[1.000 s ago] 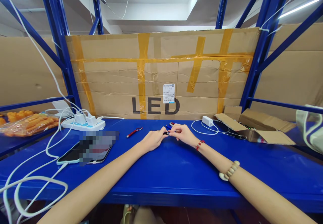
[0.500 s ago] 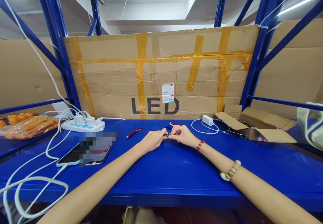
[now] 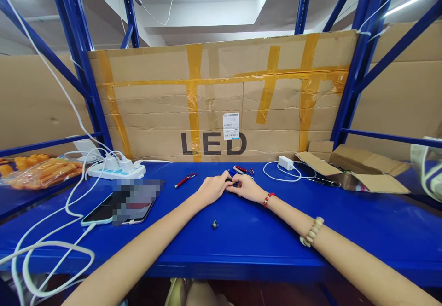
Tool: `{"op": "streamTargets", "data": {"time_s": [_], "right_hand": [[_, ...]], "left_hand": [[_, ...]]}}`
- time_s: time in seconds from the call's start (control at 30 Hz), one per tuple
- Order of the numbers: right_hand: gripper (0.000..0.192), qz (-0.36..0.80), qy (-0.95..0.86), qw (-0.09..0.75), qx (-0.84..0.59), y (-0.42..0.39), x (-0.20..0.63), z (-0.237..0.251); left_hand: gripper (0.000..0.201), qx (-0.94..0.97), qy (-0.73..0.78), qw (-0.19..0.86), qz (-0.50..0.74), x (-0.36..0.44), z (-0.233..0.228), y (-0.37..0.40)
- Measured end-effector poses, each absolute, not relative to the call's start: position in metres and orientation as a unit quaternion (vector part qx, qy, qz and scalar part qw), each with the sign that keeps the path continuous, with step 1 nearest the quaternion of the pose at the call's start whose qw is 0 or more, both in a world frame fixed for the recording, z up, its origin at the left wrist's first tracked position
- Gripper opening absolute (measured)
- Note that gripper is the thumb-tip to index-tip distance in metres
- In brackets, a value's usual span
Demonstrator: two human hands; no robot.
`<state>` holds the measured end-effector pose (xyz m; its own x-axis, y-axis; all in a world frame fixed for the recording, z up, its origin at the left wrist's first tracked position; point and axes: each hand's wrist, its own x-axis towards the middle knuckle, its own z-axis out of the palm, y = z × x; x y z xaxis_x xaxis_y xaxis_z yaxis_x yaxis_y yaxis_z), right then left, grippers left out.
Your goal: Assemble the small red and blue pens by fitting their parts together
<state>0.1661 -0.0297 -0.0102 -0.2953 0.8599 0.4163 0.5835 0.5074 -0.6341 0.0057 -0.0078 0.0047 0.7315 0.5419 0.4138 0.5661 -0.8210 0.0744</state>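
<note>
1 dark pen (image 3: 233,181) pinched between 2 hands (image 3: 230,188).

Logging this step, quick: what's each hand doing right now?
Left hand: closed on a small dark pen-like part.
Right hand: closed on the same part.

The tabletop (image 3: 262,246) lay open along its near edge, save one small dark part (image 3: 214,224). Obstacles crowded the far edge — power strip (image 3: 115,171), red pen (image 3: 185,180), charger (image 3: 285,162) — with phone (image 3: 103,210) and white cables (image 3: 44,246) left, cardboard box (image 3: 359,177) right.
</note>
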Motion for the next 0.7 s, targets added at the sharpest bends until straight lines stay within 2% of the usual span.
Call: {"op": "streamTargets", "data": {"time_s": [0.17, 0.4, 0.47, 0.6, 0.7], "right_hand": [[0.023, 0.175, -0.786, 0.377, -0.457, -0.027, 0.170, -0.011], [0.024, 0.143, -0.786, 0.389, -0.458, -0.036, 0.169, -0.001], [0.028, 0.177, -0.797, 0.373, -0.441, -0.044, 0.163, 0.005], [0.039, 0.316, -0.822, 0.278, -0.384, -0.064, 0.145, 0.015], [0.041, 0.345, -0.841, 0.237, -0.343, -0.078, 0.134, 0.017]], "left_hand": [[0.013, -0.904, -0.363, 0.007, -0.227, 0.004, 0.004, -0.004], [0.011, -0.878, -0.369, 0.002, -0.304, 0.003, -0.001, 0.002], [0.012, -0.865, -0.383, -0.001, -0.325, 0.002, -0.003, 0.005], [0.017, -0.853, -0.387, -0.039, -0.348, 0.001, -0.006, 0.011], [0.015, -0.850, -0.372, -0.056, -0.369, 0.001, -0.008, 0.011]]}}
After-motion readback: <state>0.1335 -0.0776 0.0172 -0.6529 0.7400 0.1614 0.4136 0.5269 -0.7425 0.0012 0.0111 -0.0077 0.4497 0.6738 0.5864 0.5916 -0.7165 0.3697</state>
